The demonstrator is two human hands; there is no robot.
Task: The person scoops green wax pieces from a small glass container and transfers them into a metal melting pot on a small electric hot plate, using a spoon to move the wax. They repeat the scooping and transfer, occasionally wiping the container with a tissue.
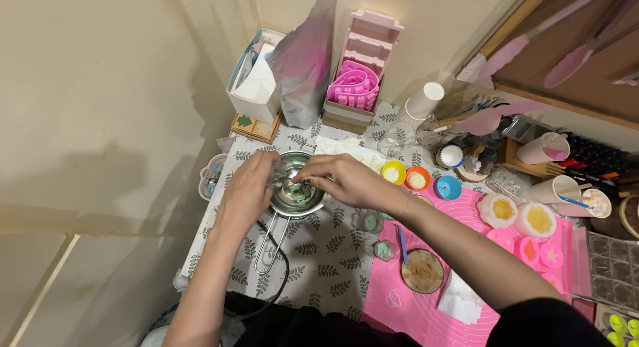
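Observation:
A small steel pot (297, 205) with a wire handle (269, 251) sits on the leaf-patterned tablecloth (329, 254). Pale green chunks (297, 192) lie inside it. My left hand (249, 187) is at the pot's left rim, its fingers pinching a pale green piece over the pot. My right hand (339, 179) reaches in from the right, fingertips over the pot and touching the same green piece. Both hands meet above the pot's middle.
Small silicone cups in yellow (393, 172), orange (417, 179) and blue (448, 186) stand right of the pot. A pink mat (426, 314) holds a round dish (423, 271) and moulds. Boxes, a foil bag (303, 67) and pink moulds (353, 87) line the wall.

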